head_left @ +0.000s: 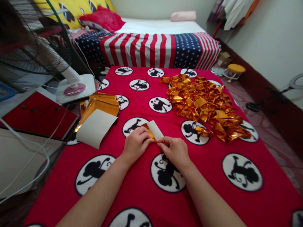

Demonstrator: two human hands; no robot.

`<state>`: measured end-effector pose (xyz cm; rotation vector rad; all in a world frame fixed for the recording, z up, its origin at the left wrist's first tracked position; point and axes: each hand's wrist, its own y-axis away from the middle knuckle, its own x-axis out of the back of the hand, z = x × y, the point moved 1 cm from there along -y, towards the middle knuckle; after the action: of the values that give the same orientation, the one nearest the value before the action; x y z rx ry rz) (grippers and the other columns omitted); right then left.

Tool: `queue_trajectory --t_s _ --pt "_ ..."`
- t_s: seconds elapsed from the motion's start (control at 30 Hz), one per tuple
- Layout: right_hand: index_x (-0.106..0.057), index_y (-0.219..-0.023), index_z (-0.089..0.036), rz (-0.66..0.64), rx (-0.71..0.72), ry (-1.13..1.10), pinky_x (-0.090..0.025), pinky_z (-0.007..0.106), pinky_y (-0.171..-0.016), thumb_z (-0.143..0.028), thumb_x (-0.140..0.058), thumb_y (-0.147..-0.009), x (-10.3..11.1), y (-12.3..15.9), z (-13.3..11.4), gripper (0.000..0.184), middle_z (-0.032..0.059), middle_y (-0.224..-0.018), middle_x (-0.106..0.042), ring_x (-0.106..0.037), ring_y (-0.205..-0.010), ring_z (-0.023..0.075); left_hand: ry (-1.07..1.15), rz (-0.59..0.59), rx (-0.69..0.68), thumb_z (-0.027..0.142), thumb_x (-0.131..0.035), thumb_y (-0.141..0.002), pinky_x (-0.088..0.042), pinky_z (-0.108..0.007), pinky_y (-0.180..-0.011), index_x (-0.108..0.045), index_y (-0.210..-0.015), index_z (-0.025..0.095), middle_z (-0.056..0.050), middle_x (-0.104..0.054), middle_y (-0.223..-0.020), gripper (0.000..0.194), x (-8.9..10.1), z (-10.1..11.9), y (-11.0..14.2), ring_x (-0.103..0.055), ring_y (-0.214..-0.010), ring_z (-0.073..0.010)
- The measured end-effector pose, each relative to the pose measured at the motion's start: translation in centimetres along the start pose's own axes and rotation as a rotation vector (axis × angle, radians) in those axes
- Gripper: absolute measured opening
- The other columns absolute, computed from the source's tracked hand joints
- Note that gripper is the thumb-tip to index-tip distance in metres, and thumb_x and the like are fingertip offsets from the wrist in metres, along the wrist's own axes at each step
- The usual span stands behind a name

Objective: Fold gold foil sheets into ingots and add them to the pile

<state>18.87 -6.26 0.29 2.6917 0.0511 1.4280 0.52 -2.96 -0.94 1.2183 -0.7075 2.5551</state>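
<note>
Between my two hands is a small sheet of gold foil paper [155, 130], partly folded, its pale backing facing up and a strip of gold showing along the left. My left hand [138, 141] pinches its near left edge. At the near right corner, my right hand [174, 150] pinches the same sheet, thumb and fingertips close to the left ones. To the left lies a stack of gold foil sheets [104, 105], with a pale-backed sheet [96, 127] on top. A pile of folded gold foil pieces [199, 97] spreads over the right side of the cloth.
A red cloth [142, 105] with monkey circles covers the table. One small gold piece [203, 131] lies near the pile. At the left stand a fan [74, 85] and a red-topped cabinet [35, 110] with cables. Beyond are a bed [142, 47] and a yellow stool [236, 68].
</note>
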Motion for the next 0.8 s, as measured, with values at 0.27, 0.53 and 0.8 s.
queue_trajectory --t_s 0.27,0.53,0.8 --pt "-0.075 -0.084 -0.032 0.021 0.001 0.016 -0.033 0.024 -0.058 -0.038 -0.063 -0.086 -0.02 0.10 -0.22 0.014 -0.0025 -0.073 -0.074 -0.066 -0.070 0.0152 0.000 -0.022 0.015 0.025 -0.060 -0.089 -0.048 -0.034 -0.082 -0.062 -0.077 0.019 -0.005 -0.063 -0.096 0.014 0.21 0.42 -0.13 -0.058 -0.093 -0.0198" --pt "-0.076 -0.091 -0.032 -0.033 0.010 -0.067 -0.036 0.023 -0.057 -0.037 -0.059 -0.087 0.16 0.01 0.23 0.018 -0.0016 -0.076 -0.075 -0.065 -0.069 0.0154 0.125 -0.065 -0.011 0.022 -0.070 -0.080 -0.050 -0.036 -0.086 -0.067 -0.084 0.021 -0.005 -0.063 -0.101 0.006 0.73 -0.06 0.19 -0.059 -0.097 -0.0209" --pt "-0.076 -0.094 -0.032 -0.090 0.001 -0.185 -0.036 0.021 -0.054 -0.036 -0.062 -0.083 -0.05 -0.23 0.73 0.018 -0.0035 -0.073 -0.073 -0.063 -0.063 0.0130 0.191 -0.086 -0.044 0.022 -0.072 -0.079 -0.049 -0.037 -0.089 -0.071 -0.087 0.023 -0.005 -0.067 -0.105 0.008 0.84 -0.16 0.37 -0.060 -0.100 -0.0207"
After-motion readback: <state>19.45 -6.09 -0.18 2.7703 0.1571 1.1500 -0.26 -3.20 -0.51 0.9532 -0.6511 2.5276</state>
